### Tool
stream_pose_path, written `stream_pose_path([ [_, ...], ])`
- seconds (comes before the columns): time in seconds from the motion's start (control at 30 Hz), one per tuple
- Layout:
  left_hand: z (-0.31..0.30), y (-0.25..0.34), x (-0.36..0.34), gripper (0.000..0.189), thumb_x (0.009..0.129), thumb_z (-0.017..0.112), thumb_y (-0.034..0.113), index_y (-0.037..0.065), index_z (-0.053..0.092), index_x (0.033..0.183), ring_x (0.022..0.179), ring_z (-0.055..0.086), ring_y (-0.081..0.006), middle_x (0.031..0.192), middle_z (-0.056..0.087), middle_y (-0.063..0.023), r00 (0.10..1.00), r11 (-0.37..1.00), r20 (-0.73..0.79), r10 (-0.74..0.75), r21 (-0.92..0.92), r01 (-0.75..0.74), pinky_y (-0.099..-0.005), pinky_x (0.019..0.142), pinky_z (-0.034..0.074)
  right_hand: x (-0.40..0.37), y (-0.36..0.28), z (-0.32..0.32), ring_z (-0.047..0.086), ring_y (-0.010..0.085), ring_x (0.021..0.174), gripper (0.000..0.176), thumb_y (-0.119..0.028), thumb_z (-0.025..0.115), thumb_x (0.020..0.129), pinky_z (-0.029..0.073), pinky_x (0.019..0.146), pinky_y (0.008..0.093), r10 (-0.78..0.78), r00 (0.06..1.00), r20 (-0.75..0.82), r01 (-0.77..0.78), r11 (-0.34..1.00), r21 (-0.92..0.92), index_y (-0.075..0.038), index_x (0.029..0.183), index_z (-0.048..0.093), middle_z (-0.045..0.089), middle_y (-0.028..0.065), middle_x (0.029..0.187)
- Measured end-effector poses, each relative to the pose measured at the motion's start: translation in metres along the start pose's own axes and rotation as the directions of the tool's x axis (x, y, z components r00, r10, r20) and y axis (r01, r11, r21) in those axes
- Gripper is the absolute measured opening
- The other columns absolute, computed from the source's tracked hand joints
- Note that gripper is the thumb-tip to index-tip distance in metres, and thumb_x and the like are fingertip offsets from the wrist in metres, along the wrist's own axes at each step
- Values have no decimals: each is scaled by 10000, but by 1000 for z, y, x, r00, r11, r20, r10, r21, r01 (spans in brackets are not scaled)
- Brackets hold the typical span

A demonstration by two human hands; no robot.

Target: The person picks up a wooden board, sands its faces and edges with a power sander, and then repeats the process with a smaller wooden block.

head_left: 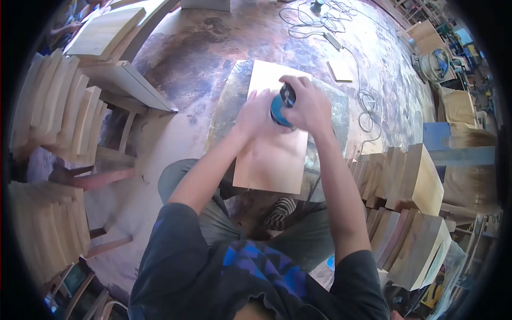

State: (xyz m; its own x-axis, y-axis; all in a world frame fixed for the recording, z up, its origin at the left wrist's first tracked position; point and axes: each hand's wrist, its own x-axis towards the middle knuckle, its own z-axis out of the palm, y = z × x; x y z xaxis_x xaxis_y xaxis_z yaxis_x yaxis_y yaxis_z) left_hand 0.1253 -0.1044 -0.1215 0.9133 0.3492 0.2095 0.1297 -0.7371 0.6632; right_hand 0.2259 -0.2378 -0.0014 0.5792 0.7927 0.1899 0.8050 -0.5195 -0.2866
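Note:
A pale wooden board [268,169] lies lengthwise in front of me, over a worn, stained slab [224,106] on the floor. On its upper half sits a blue and black power sander [278,111]. My right hand [310,105] is closed around the sander's dark top and right side. Against the tool's left side is my left hand [258,113], its fingers curved toward the sander and blurred. The sander's underside is hidden by both hands.
Stacked boards stand at my left [58,106] and right [410,181]. A loose cable [368,104] with a power strip [332,40] runs over the floor near a small wood piece [340,70]. Part of another person [66,26] shows at top left.

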Motion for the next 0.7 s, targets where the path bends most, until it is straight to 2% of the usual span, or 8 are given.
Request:
stream_pose_path([
  [0.13, 6, 26, -87, 1038, 691, 954, 560, 52, 560, 1506, 1418, 569, -444, 1428, 649, -231, 982, 989, -148, 120, -67, -131, -581, 1257, 383, -84, -42, -22, 718, 370, 1149, 616, -213, 841, 756, 617, 909, 519, 10, 997, 79, -10, 1000, -9, -293, 1352, 711, 697, 60, 1318],
  [0.23, 4, 63, -162, 992, 725, 922, 507, 30, 543, 1508, 1475, 526, -429, 1499, 604, -243, 999, 998, -34, 40, -37, -41, -585, 1264, 363, -153, -61, -35, 710, 364, 1122, 634, -192, 860, 757, 624, 876, 508, -43, 994, 98, 42, 999, 16, -280, 1367, 711, 673, 72, 1334],
  [0.27, 10, 66, -174, 981, 728, 916, 496, 29, 543, 1507, 1479, 526, -424, 1509, 599, -243, 999, 999, -30, 40, -21, -40, -594, 1261, 361, -171, -61, -37, 692, 341, 1076, 685, -146, 819, 745, 632, 785, 480, -96, 993, 65, 96, 995, 2, -284, 1405, 698, 666, 69, 1294],
  [0.4, 29, 63, -141, 989, 719, 917, 505, 36, 548, 1509, 1475, 530, -415, 1498, 609, -225, 997, 997, -37, 67, -25, -68, -618, 1262, 351, -141, -38, -34, 693, 341, 1073, 664, -142, 817, 754, 631, 760, 466, -47, 999, -4, 46, 999, -29, -281, 1393, 703, 672, 76, 1293],
  [0.47, 29, 40, -62, 998, 731, 917, 536, 46, 551, 1520, 1466, 546, -406, 1496, 630, -191, 982, 975, -57, 177, -124, -183, -636, 1265, 352, -94, -15, -24, 705, 345, 1054, 624, -140, 812, 769, 630, 756, 469, 2, 998, -69, -10, 994, -105, -298, 1365, 711, 686, 78, 1275],
  [0.53, 33, 29, -19, 1026, 719, 935, 576, 83, 556, 1536, 1428, 591, -384, 1465, 663, -157, 974, 975, -102, 204, -70, -212, -622, 1254, 382, -56, 3, -16, 711, 348, 1045, 600, -141, 809, 779, 630, 755, 474, 16, 995, -100, -28, 993, -116, -306, 1348, 715, 693, 81, 1267],
  [0.67, 34, 3, 64, 894, 778, 918, 492, 15, 585, 1456, 1448, 598, -397, 1456, 659, -207, 965, 963, -102, 242, -95, -252, -641, 1249, 385, 18, 40, 2, 722, 362, 1050, 479, -202, 773, 862, 635, 773, 487, 17, 989, -145, -38, 988, -149, -324, 1322, 721, 706, 91, 1256],
  [0.7, 37, -5, 83, 1005, 694, 943, 581, 72, 588, 1484, 1403, 627, -362, 1438, 675, -168, 978, 978, -63, 201, -52, -204, -605, 1234, 409, 35, 49, 7, 724, 369, 1059, 443, -226, 758, 889, 637, 787, 498, 12, 987, -161, -37, 988, -153, -323, 1320, 722, 710, 96, 1256],
])
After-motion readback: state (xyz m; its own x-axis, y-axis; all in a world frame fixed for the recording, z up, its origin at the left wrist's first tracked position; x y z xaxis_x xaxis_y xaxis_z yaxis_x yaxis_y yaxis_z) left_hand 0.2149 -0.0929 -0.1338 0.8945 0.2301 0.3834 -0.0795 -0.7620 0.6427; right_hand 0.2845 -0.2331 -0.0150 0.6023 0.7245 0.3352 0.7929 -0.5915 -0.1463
